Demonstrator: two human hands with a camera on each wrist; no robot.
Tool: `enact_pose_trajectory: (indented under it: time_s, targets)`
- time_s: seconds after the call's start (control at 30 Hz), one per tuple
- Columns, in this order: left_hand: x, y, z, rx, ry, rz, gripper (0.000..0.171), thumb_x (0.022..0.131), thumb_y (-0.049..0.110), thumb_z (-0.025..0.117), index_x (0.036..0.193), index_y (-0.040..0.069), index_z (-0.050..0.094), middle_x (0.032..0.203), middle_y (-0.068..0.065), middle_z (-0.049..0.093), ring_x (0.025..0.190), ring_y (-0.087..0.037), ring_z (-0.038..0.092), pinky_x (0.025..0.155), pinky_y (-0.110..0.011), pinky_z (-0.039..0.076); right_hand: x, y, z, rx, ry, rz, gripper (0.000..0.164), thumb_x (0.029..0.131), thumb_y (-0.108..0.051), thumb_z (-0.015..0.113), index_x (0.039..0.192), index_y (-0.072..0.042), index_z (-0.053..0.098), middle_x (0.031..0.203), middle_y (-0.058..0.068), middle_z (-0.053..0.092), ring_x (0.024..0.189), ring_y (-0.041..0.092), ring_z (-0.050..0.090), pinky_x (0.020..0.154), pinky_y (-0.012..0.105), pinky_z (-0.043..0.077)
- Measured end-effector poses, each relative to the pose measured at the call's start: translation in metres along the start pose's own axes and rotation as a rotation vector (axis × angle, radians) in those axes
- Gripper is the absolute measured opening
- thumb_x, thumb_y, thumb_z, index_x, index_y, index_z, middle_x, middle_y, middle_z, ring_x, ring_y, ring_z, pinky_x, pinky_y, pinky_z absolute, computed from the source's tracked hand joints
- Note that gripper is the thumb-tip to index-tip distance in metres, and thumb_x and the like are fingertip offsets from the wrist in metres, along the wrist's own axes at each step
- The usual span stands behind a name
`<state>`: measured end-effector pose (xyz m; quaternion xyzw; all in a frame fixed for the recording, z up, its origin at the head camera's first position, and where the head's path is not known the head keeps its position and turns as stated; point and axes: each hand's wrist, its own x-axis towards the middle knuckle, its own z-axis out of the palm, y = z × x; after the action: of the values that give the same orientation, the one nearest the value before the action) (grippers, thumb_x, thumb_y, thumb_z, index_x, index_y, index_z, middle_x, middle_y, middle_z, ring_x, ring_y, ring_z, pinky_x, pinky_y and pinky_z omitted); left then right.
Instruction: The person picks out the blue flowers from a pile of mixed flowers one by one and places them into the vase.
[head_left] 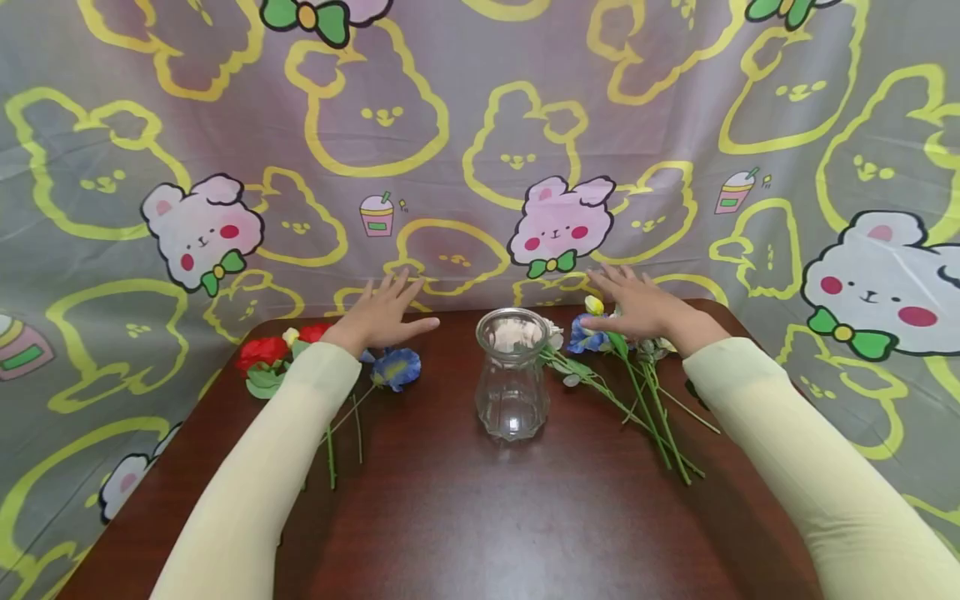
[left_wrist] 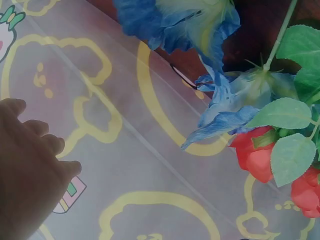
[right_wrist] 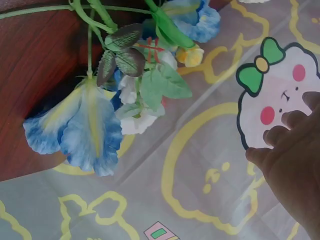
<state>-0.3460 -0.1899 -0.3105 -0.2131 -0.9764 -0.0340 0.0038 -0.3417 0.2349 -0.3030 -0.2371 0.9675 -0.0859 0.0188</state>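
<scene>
My left hand (head_left: pixel 382 317) reaches over the flowers at the table's back left, its fingers spread and nothing in it. Beneath and beside it lie red roses (head_left: pixel 262 353) and a blue flower (head_left: pixel 397 368), whose stems point toward me. My right hand (head_left: pixel 637 310), also spread and holding nothing, is over the flowers on the right. Near it are a blue flower (head_left: pixel 585 335), a yellow bud (head_left: pixel 594 305) and white blossoms (right_wrist: pixel 140 122), partly hidden by the hand in the head view. Between the two hands stands an upright clear glass vase (head_left: pixel 513 392).
The dark red-brown wooden table (head_left: pixel 450 517) has rounded back corners. A grey curtain (head_left: pixel 450 100) with yellow outlines and white cartoon bears hangs behind it and at both sides. Green stems (head_left: pixel 667 417) cross each other on the right half of the table.
</scene>
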Motion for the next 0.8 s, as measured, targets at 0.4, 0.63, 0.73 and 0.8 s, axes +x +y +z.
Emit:
enact_pose_trajectory:
  time_s: [0.4,0.63,0.73,0.8]
  targets:
    - [-0.004,0.001,-0.006,-0.054,0.060,0.030,0.092,0.089,0.075,0.036,0.157,0.018,0.010,0.161,-0.015,0.005,0.145,-0.038,0.003,0.114,-0.057,0.000,-0.007,-0.007,-0.007,0.046,0.062,-0.008,0.095,0.089,-0.068,0.050,0.157,-0.017,0.009,0.161,0.016,0.000,0.144,0.042,-0.001,0.112,0.060,0.000]
    - [-0.010,-0.003,-0.005,-0.100,0.101,0.042,0.090,0.090,0.073,0.040,0.157,0.021,0.011,0.161,-0.012,0.007,0.145,-0.037,0.008,0.115,-0.054,0.003,-0.012,-0.014,-0.007,0.140,0.090,-0.030,0.091,0.091,-0.063,0.052,0.157,-0.018,0.009,0.162,0.012,0.001,0.145,0.038,-0.003,0.112,0.061,0.000]
    - [-0.015,-0.004,-0.005,-0.141,0.110,0.024,0.089,0.089,0.073,0.042,0.157,0.021,0.015,0.162,-0.011,0.008,0.144,-0.040,0.010,0.114,-0.056,0.008,-0.015,-0.016,-0.004,0.185,0.111,-0.047,0.088,0.093,-0.060,0.053,0.157,-0.019,0.009,0.162,0.010,0.002,0.146,0.036,-0.002,0.111,0.063,0.003]
    - [-0.018,-0.006,-0.004,-0.169,0.113,0.007,0.089,0.089,0.073,0.044,0.157,0.021,0.018,0.161,-0.011,0.010,0.144,-0.041,0.011,0.112,-0.059,0.013,-0.017,-0.017,-0.001,0.220,0.141,-0.060,0.086,0.093,-0.057,0.054,0.157,-0.020,0.011,0.162,0.008,0.004,0.146,0.036,0.002,0.111,0.063,0.007]
